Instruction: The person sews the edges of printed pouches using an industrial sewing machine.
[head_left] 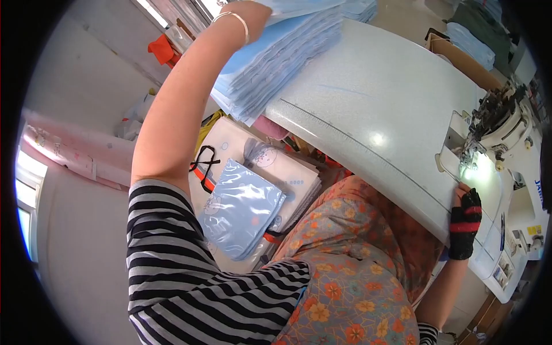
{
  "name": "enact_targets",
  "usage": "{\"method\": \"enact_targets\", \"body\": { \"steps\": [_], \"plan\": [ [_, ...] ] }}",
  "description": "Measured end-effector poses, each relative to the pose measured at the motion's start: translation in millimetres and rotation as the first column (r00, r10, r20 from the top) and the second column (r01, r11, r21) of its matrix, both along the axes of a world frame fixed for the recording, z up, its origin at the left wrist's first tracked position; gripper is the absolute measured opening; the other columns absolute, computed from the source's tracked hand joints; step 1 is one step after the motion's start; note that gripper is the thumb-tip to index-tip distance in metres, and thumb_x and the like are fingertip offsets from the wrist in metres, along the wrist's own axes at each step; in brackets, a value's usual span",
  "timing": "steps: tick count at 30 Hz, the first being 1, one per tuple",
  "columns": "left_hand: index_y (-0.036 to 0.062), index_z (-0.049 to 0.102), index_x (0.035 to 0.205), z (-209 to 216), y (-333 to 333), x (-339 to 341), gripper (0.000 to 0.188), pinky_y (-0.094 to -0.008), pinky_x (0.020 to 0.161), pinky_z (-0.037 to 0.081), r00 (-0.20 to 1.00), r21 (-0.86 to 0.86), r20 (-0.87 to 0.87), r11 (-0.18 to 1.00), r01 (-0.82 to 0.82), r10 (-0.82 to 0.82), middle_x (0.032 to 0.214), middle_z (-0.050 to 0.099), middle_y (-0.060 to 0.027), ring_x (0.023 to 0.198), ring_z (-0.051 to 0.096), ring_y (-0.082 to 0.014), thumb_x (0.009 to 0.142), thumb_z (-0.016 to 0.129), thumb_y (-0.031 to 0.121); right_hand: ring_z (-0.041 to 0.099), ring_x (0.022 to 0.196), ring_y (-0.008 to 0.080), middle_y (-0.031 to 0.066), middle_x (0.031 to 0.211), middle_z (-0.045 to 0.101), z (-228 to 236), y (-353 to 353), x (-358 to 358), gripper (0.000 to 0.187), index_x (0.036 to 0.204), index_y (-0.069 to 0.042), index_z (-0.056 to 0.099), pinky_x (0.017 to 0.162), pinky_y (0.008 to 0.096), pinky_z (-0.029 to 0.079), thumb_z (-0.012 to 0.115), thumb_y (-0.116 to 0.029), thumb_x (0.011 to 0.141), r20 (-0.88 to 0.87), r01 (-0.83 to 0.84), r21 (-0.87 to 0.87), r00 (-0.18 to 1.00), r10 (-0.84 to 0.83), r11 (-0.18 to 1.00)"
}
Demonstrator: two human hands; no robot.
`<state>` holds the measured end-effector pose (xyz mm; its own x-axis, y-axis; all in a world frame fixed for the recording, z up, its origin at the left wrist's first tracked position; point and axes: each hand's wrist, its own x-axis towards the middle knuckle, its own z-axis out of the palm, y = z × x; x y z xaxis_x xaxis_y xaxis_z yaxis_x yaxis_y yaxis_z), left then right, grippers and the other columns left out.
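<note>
My left arm stretches to the top edge, where my left hand (250,16), with a pale bangle at the wrist, lies over a thick stack of light blue fabric pieces (282,57). Its fingers are cut off or hidden, so their grip does not show. My right hand (466,223), in a black fingerless glove with red bands, rests on the near edge of the white sewing table (368,86). Its fingers point toward the lit needle area of the sewing machine (494,126), with nothing visible in them.
Left of my lap, clear-wrapped blue packets (244,207) lie on pale printed bags (284,172) with a black cord (205,167). A cardboard box (463,60) stands behind the table, beside piled cloth (471,43). A floral apron (351,264) covers my lap.
</note>
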<state>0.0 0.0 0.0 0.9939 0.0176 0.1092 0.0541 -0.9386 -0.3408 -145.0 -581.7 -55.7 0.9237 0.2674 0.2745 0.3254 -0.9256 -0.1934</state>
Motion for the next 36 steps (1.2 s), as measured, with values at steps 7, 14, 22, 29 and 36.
{"method": "enact_targets", "body": {
  "steps": [7,14,22,29,36],
  "plan": [
    [0.0072,0.064,0.115,-7.4,-80.3,-72.1,0.041,-0.0452,0.081,0.052,0.866,-0.462,-0.052,0.781,0.421,-0.497,0.098,0.068,-0.0171,0.093,0.066,-0.0348,0.076,0.054,0.006,0.062,0.099,0.0311,0.0127,0.108,0.067,-17.0,58.3,24.2,0.014,0.093,-0.005,0.069,0.091,0.0393,0.048,0.059,-0.003,0.085,-0.017,-0.066,0.144,0.997,0.069,0.987],
    [0.0052,0.061,0.113,-51.1,-148.0,-168.5,0.035,-0.046,0.075,0.05,0.785,-0.769,-0.124,0.558,0.311,-0.608,0.089,0.066,-0.0151,0.086,0.064,-0.0356,0.078,0.057,0.009,0.052,0.122,0.0367,0.0164,0.147,0.04,-13.9,199.0,22.5,0.069,0.129,-0.013,0.055,0.099,0.0419,0.045,0.065,0.004,0.063,-0.013,-0.556,0.216,0.82,0.572,0.802],
    [0.0029,0.064,0.109,-100.8,-70.0,-83.0,0.044,-0.0433,0.087,0.049,0.979,-0.694,0.119,0.691,0.201,-0.165,0.11,0.063,-0.0169,0.097,0.062,-0.0361,0.086,0.059,0.04,0.051,0.121,0.0376,0.0132,0.129,0.056,-33.3,228.5,7.5,0.044,0.111,-0.014,0.065,0.102,0.0487,0.041,0.064,-0.002,0.07,-0.023,-0.697,0.112,0.711,0.703,0.709],
    [0.0028,0.064,0.114,-97.8,-25.3,-38.5,0.05,-0.0388,0.098,0.046,0.984,-0.513,-0.07,0.84,-0.177,0.165,0.123,0.058,-0.0139,0.113,0.056,-0.0305,0.086,0.062,0.044,0.052,0.122,0.0323,0.0117,0.127,0.059,-34.4,227.7,15.9,0.038,0.11,-0.012,0.063,0.106,0.0476,0.037,0.059,-0.007,0.072,-0.04,-0.758,0.232,0.619,0.784,0.61],
    [0.0055,0.066,0.112,-115.0,-10.3,-50.2,0.038,-0.039,0.094,0.047,0.958,-0.51,0.195,0.856,-0.084,0.21,0.116,0.062,-0.0117,0.109,0.058,-0.0299,0.088,0.06,0.035,0.055,0.12,0.0309,0.009,0.122,0.063,-22.6,241.0,22.6,0.036,0.106,-0.013,0.064,0.105,0.0452,0.041,0.06,0.004,0.074,-0.038,-0.748,0.299,0.61,0.791,0.592]
  ]
}}
